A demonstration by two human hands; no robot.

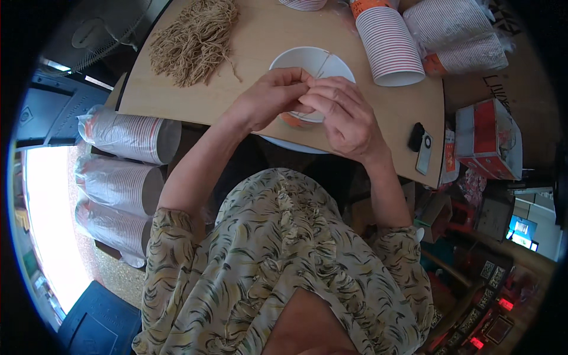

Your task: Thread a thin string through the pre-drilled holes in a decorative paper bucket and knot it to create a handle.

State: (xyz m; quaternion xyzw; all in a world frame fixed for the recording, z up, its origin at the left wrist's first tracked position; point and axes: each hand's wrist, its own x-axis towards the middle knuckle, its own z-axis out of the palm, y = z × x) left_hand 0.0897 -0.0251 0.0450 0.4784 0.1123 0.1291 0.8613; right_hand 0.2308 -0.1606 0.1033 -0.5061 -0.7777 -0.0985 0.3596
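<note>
A white paper bucket (290, 59) with some orange on its side stands near the table's front edge, its mouth facing up. Thin tan twine (325, 62) crosses the mouth from the far rim toward my fingers. Over the bucket's near side, my left hand (273, 97) and my right hand (346, 115) meet with their fingertips pinched together on the twine. The piece between the fingertips is mostly hidden. Farther left on the table lies a loose heap of tan twine strands (195, 44).
Nested paper buckets (391, 50) lie on the table's far right, beside plastic-wrapped stacks (452, 23). A small grey device (424, 152) and a black object (416, 136) rest near the right edge. More wrapped bucket stacks (121, 186) are at left; a red-and-white carton (488, 139) is at right.
</note>
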